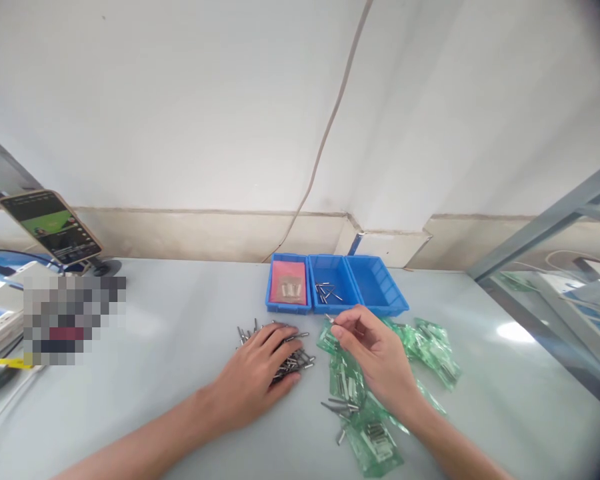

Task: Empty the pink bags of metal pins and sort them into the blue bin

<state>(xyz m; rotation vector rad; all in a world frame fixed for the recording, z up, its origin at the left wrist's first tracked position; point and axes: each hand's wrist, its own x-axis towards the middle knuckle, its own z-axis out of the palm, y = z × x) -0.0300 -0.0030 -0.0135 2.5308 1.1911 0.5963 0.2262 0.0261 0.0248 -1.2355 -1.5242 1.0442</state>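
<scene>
My left hand (250, 373) lies over a pile of thin metal pins (296, 362), its fingers stretched out and slightly bent. Several pins poke out around the fingertips; whether any is gripped under the palm is hidden. My right hand (383, 357) is closed in a pinch on a small metal pin (329, 319), just in front of the blue bins. Beneath and beside this hand lie several green plastic bags (347, 380) with metal pins inside. A few loose pins (344, 405) rest on and beside the nearer bags.
Three joined blue bins (380, 283) stand near the wall. The left one holds a pink sheet (281, 275) and a small clear packet (290, 290); the middle one holds several pins (326, 292). A phone (53, 225) stands at left. Metal frame bars (545, 227) flank the table (170, 347).
</scene>
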